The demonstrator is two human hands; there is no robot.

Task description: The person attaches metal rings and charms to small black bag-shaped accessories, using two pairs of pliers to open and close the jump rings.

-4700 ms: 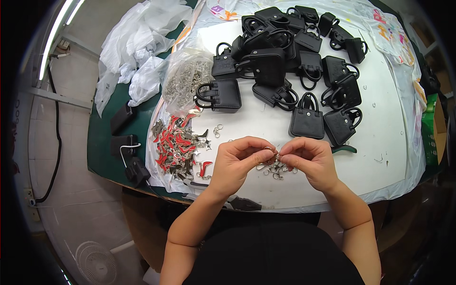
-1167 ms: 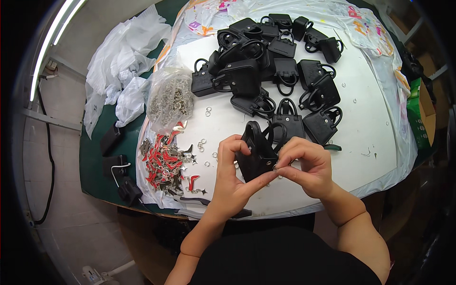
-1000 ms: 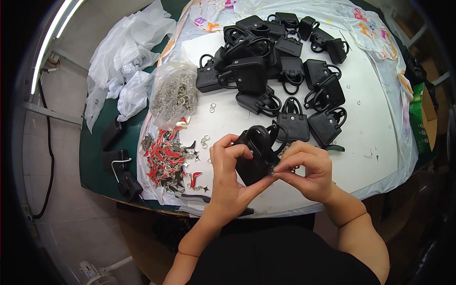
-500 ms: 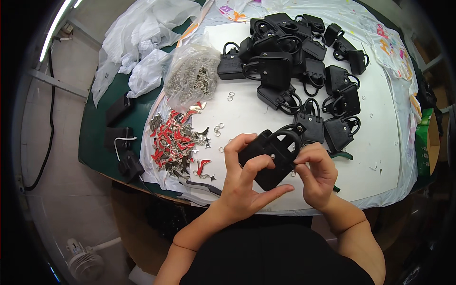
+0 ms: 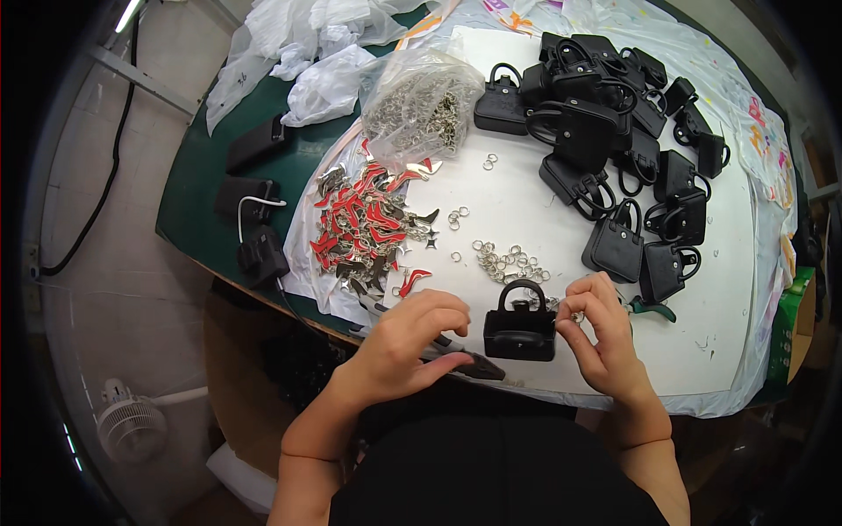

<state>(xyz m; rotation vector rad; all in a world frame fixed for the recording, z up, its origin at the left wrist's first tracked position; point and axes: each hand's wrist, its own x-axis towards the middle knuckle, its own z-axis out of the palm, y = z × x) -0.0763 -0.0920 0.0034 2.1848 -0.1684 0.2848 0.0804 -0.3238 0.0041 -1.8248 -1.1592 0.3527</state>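
Observation:
A small black handbag point(image 5: 519, 344) stands before me near the front of the white board, one handle raised and the other folded down. My right hand point(image 5: 603, 335) is at its right side, thumb and forefinger pinched together against the edge. What lies in that pinch is too small to make out. To the left of the bag, apart from it, my left hand point(image 5: 405, 340) holds nothing; its fingers are bent and the thumb is spread away. Grey-handled pliers point(image 5: 481, 366) lie beside the left thumb. Just behind the bag is a pile of loose metal rings point(image 5: 509, 263).
Several similar black bags point(image 5: 583, 131) are heaped at the back right. Red and silver shoe-shaped charms point(image 5: 364, 228) lie left, below a clear bag of metal fittings point(image 5: 421, 110). Green-handled pliers point(image 5: 653, 309) lie right of my right hand. Black devices point(image 5: 260, 254) sit at the left edge.
My left hand has let go of the black handbag and drawn left and down. The bag, tilted in both hands before, now stands upright lower down. The whole view has shifted.

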